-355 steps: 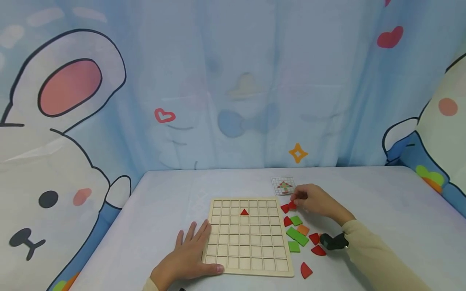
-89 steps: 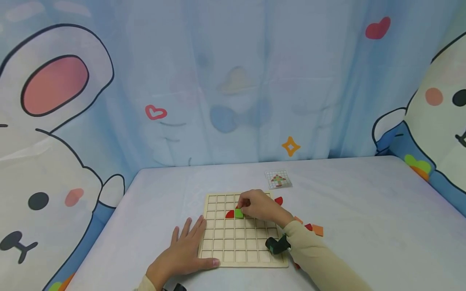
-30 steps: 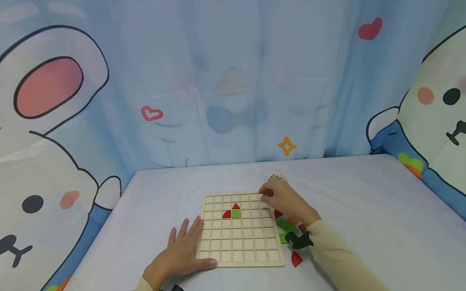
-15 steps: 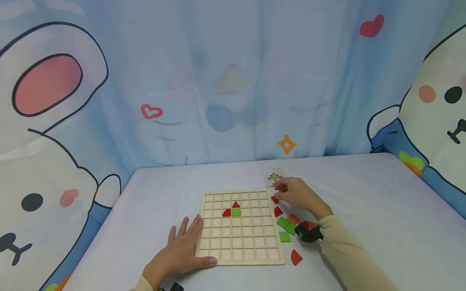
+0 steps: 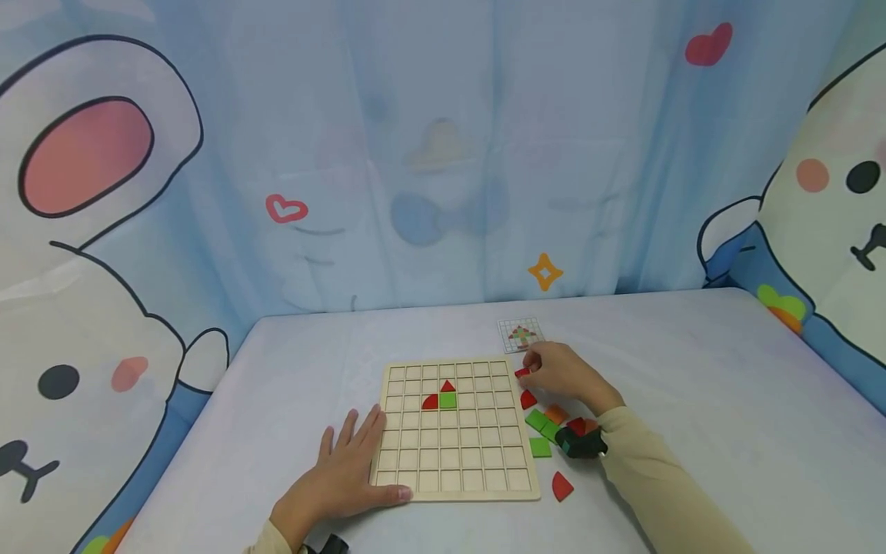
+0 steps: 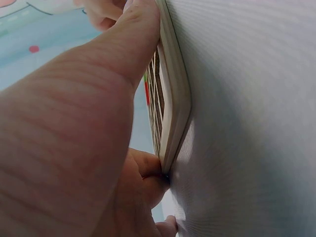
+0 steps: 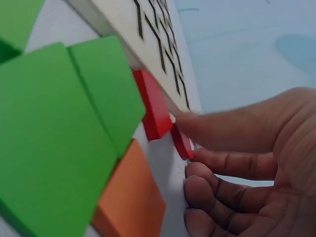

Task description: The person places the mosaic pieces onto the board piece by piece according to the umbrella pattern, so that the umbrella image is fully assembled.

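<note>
A square wooden grid board (image 5: 477, 460) lies on the table, bearing a red triangle tile (image 5: 448, 386), a green square tile (image 5: 447, 400) and a red quarter-circle tile (image 5: 431, 402). My left hand (image 5: 339, 481) rests at its left side, fingers spread along the edge, thumb on the near left corner. Just off the board's far right edge, my right hand (image 5: 564, 375) pinches a small red tile (image 7: 181, 142) between thumb and index finger; its exact shape is partly hidden. Another red tile (image 7: 152, 106) lies close by, against the board's side.
Right of the board lie green tiles (image 5: 541, 447), an orange tile (image 5: 556, 414) and a red quarter-circle tile (image 5: 561, 486); the right wrist camera (image 5: 581, 443) partly covers others. A printed pattern card (image 5: 512, 338) lies behind the board. A cartoon curtain (image 5: 443, 231) hangs beyond the table.
The green square and the red quarter-circle have joined the triangle on the board. My right hand has left the board, moved right, and now pinches a red tile. The left hand stays put.
</note>
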